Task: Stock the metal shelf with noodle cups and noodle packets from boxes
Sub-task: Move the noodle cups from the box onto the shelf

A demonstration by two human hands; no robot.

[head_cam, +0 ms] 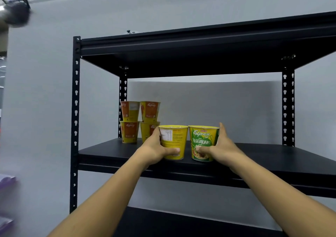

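Four orange noodle cups (130, 120) stand stacked two-on-two at the back left corner of the metal shelf (254, 156). Near its front edge, the left hand (156, 146) curls round an upright yellow noodle cup (175, 138), thumb across its front. Just beside it, the right hand (223, 145) grips an upright green noodle cup (202, 140), both cups rim up.

This looks like a stockroom or plain shop corner. A black metal shelf (263, 156) with keyhole-slotted posts fills the centre and right of the frame, set against a plain grey wall (41, 91). Branded noodle cups (130, 129) stand stacked two high left of centre; a yellow cup (177, 138) and a green cup (201, 140) sit side by side at centre. A dark device (16, 13) with antennas shows blurred at upper left.
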